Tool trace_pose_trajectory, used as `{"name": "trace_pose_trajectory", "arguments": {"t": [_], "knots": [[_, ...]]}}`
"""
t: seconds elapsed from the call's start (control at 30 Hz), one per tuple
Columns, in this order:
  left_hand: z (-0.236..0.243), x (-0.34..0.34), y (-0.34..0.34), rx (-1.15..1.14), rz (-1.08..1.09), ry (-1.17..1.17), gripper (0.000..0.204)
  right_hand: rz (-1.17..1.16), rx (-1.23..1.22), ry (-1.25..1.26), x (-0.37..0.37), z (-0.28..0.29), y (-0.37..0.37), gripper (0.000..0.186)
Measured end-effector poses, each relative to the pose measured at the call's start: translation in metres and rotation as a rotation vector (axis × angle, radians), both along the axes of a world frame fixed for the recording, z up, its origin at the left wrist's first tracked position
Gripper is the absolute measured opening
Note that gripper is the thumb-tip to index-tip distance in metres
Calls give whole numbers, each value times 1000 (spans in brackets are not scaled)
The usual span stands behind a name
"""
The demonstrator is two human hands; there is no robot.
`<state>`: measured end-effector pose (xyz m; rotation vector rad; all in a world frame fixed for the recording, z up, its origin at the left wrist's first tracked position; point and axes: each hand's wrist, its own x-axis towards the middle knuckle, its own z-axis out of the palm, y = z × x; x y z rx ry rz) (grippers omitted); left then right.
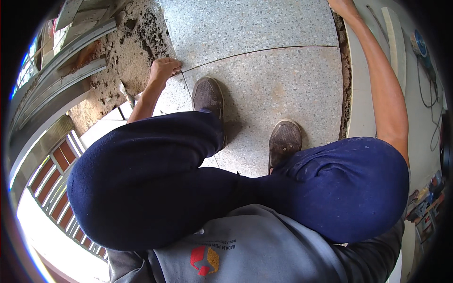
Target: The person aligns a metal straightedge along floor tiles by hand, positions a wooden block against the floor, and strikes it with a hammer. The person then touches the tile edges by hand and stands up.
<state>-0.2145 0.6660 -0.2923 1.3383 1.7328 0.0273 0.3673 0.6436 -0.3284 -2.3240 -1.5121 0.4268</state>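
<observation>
Large speckled grey floor tiles (283, 85) lie in front of me and under my shoes. My left hand (165, 68) is down at the left edge of the tiles, close to the corner where the joints meet. Its fingers are drawn together; whatever may be between them is hidden. My right arm reaches far forward along the right side. At the upper edge of the picture, my right hand (344, 8) rests near the far right tile edge, beside a narrow dirt-filled gap (347, 80). Its fingers are mostly cut off from view.
Bare sandy ground with dark clumps (134, 42) borders the tiles on the left, where a trowel-like tool (126, 93) lies. Metal frames (61, 70) stand farther left. On the right are a pale wall base (361, 94), a blue power tool (422, 52) with a cord, and assorted tools (427, 203).
</observation>
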Motion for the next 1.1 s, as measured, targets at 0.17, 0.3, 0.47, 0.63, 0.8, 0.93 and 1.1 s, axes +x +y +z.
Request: {"name": "trace_pose_trajectory", "arguments": {"t": [0.17,0.3,0.47,0.63,0.8,0.93,1.1], "knots": [[-6,12,3,-9,-22,-35,10,169,-247,-398,32,-25,8,31],[1,-7,0,7,-1,-12,10,50,-21,-100,22,-53,23,28],[0,-18,4,-17,-52,22,15,186,130,-235,-15,-21,-1,26],[11,-10,14,26,-44,17,18,-69,211,156,-4,47,-27,24],[27,6,41,47,-77,62,21,135,-152,-168,15,66,-49,22],[54,-3,70,64,-228,196,24,-13,-128,129,-9,99,-81,45],[154,46,47,109,-514,290,28,78,-270,95,-32,147,-166,29]]}}
